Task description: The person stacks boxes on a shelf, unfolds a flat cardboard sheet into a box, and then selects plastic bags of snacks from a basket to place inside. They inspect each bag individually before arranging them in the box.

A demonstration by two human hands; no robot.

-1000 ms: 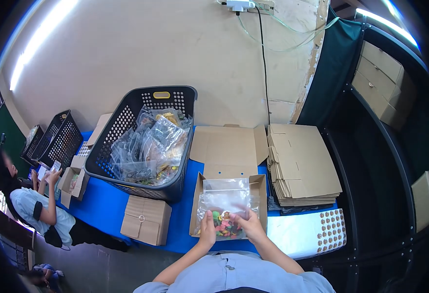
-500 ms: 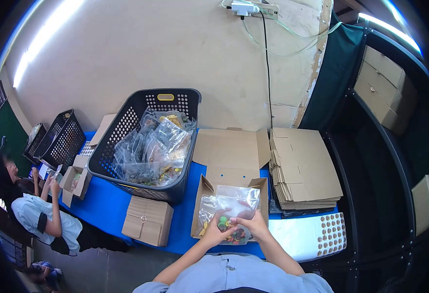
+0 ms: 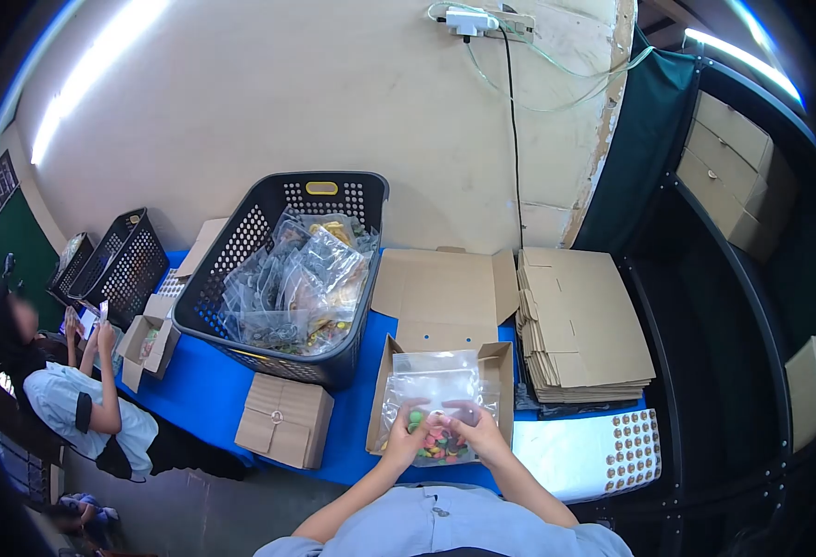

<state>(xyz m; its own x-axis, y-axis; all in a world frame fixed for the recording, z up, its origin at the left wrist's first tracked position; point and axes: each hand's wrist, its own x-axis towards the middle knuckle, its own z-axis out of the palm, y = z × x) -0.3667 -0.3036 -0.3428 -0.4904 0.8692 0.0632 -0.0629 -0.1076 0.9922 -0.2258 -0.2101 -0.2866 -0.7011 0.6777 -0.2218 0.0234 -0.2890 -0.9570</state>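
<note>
Both my hands are on a clear plastic bag (image 3: 436, 381) with small pieces in green, yellow, red and pink gathered at its bottom. My left hand (image 3: 405, 436) grips its left side, fingers curled in. From the right, my right hand (image 3: 478, 433) pinches the bag, its fingertips close to the left hand's. The bag is over an open cardboard box (image 3: 501, 381), whose lid (image 3: 440, 283) is folded back. Another clear bag seems to lie in the box beneath, partly hidden.
A black basket (image 3: 268, 351) of filled bags stands left, behind a closed box (image 3: 282, 422). At right are stacked flat cartons (image 3: 594, 316) and a sheet of round stickers (image 3: 575, 455). A co-worker (image 3: 92, 399) stands at far left beside another open box (image 3: 152, 343).
My hands and the bag have shifted slightly left, and the bag's top lies lower and flatter over the box. The co-worker's hands have moved a little. The whole view has tilted slightly.
</note>
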